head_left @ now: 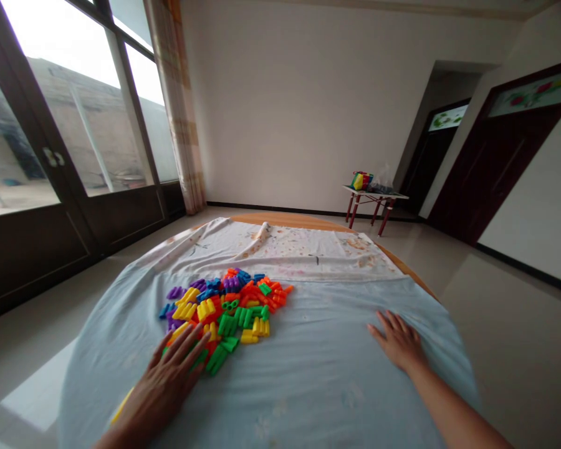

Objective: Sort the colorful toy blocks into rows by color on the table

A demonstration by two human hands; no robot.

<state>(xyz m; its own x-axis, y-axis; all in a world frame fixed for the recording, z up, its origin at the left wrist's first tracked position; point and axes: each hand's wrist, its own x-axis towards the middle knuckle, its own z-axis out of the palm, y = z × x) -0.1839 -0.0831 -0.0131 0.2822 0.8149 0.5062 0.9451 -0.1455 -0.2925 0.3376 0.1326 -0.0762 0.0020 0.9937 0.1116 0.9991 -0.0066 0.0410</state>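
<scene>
One heap of mixed blocks (227, 323) sat left of centre on the worktop (285, 219).
I had the left hand (175, 368) open, fingers stretched over the heap's near edge; the right hand (399, 340) lay open, gripping nothing, on the blue cloth (308, 368). Little looked set apart, nearly everything piled together. Beyond the worktop's wooden rim I saw a pale wall (299, 106), a curtain (175, 93), tall windows (88, 100) and a side table (399, 196).

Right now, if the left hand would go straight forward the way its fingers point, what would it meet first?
Probably the yellow pieces just ahead of the left hand, in the colourful pile it partly covers; exact depth is unclear.
</scene>
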